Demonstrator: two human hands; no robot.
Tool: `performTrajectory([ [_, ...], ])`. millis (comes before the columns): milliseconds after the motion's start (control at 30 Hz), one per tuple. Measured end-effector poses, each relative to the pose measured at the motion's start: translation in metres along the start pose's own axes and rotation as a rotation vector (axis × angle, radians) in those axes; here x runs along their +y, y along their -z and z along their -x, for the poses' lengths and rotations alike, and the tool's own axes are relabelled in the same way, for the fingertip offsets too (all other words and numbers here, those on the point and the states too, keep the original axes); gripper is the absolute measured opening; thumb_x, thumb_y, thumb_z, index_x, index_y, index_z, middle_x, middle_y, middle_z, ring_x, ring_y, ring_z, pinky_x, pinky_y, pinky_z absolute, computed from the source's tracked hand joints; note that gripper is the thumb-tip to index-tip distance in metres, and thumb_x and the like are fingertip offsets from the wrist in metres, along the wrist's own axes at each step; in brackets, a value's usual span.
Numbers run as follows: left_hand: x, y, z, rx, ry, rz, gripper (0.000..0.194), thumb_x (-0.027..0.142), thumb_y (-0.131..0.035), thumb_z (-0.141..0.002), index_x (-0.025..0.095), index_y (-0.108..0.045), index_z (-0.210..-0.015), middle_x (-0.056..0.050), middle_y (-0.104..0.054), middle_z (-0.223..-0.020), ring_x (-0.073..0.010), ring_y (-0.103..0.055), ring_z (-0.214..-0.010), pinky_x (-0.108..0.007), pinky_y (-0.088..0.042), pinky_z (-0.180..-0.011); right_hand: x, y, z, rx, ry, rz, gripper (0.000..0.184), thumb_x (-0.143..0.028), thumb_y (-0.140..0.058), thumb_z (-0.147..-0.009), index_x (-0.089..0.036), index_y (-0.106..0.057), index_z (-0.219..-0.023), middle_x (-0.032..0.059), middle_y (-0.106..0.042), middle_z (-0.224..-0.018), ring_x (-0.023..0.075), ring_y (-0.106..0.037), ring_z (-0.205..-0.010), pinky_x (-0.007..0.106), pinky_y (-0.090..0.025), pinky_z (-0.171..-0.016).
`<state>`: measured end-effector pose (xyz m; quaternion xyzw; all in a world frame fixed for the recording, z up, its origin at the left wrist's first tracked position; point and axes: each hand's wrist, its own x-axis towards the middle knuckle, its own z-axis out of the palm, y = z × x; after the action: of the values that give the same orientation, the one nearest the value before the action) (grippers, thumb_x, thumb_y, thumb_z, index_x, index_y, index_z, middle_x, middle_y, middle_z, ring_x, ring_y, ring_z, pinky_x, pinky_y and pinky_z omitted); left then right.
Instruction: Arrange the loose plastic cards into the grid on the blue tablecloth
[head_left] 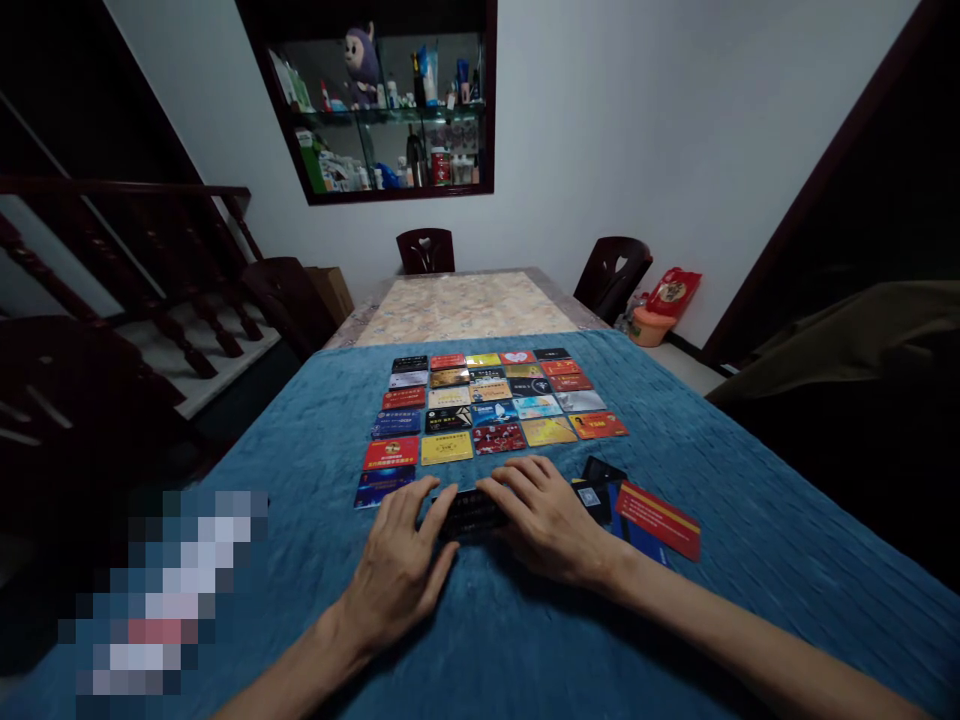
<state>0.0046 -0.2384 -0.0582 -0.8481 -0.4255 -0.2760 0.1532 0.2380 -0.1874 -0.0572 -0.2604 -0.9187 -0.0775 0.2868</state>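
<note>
Nearest the head camera, the person's right forearm (735, 620) and left forearm (315, 640) reach over a blue cloth (495, 650) towards a black lettered card (471, 512). That card sits between the two hands, on the near side of a grid of cards (499, 438) and to the right of the dark blue card (384, 487) that starts the nearest row. The left hand (401, 560) is narrow — index finger and thumb bent about the card's left end — while the right hand (540, 520) curls its fingers over the right end; its thumb is hidden, so I cannot tell whether it pinches or merely presses. The step in hand looks like lining this card up with the others, and the next move seems to call for a small, flat shift towards the row, with the left fingers giving way so the edges can meet squarely. The card's long axis runs left to right, nearly level with the rows; its pale print faces the camera but is too small to show which way it reads. Beyond the right hand lie overlapping cards: a red card with a yellow stripe (660, 522), a black card with a square code (590, 497) and a blue card (639, 540).
</note>
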Motion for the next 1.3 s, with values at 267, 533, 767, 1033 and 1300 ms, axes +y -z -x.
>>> performTrajectory([
  [267,-0.006,0.01,-0.002,0.004,-0.134,-0.161,0.042,0.018,-0.048,-0.095,0.011,-0.052,-0.136,-0.017,-0.065,-0.115,-0.0289,-0.06,-0.107,-0.046,-0.049,-0.093,-0.009,0.01,-0.005,-0.025,-0.019,-0.015,0.042,-0.023,-0.059,-0.086,-0.014,-0.053,-0.126,0.0149,-0.059,-0.11,0.029,-0.049,-0.103,0.045,-0.045,-0.087],
  [533,-0.027,0.018,-0.023,0.0,-0.183,-0.153,0.044,0.017,-0.05,-0.093,0.01,-0.051,-0.136,-0.017,-0.066,-0.115,-0.0292,-0.061,-0.104,-0.045,-0.05,-0.09,0.007,0.01,-0.026,-0.076,0.001,-0.007,0.052,-0.028,-0.063,-0.088,-0.013,-0.047,-0.135,0.0168,-0.057,-0.115,0.0285,-0.048,-0.104,0.045,-0.045,-0.087],
  [767,-0.06,0.018,-0.047,0.015,-0.197,-0.149,0.047,0.017,-0.051,-0.092,0.011,-0.047,-0.138,-0.018,-0.064,-0.117,-0.0314,-0.06,-0.105,-0.046,-0.051,-0.085,0.026,0.011,-0.062,-0.082,0.005,0.012,0.052,-0.027,-0.064,-0.085,-0.014,-0.048,-0.133,0.018,-0.053,-0.123,0.0305,-0.043,-0.11,0.047,-0.045,-0.088],
  [1033,-0.112,0.016,-0.091,-0.084,-0.157,-0.23,0.047,0.018,-0.055,-0.084,0.012,-0.054,-0.131,-0.019,-0.063,-0.119,-0.0334,-0.058,-0.105,-0.043,-0.049,-0.081,0.064,0.007,-0.125,-0.146,0.003,0.112,0.047,-0.03,-0.071,-0.083,-0.012,-0.055,-0.124,0.0173,-0.053,-0.119,0.0303,-0.04,-0.107,0.045,-0.044,-0.087],
  [1300,-0.149,0.014,-0.142,-0.235,-0.017,-0.285,0.043,0.021,-0.057,-0.083,0.013,-0.056,-0.126,-0.018,-0.062,-0.121,-0.0354,-0.055,-0.112,-0.048,-0.049,-0.09,0.115,-0.007,-0.18,-0.169,0.016,0.153,0.044,-0.031,-0.071,-0.083,-0.017,-0.057,-0.123,0.0145,-0.054,-0.122,0.029,-0.043,-0.106,0.043,-0.042,-0.085],
])
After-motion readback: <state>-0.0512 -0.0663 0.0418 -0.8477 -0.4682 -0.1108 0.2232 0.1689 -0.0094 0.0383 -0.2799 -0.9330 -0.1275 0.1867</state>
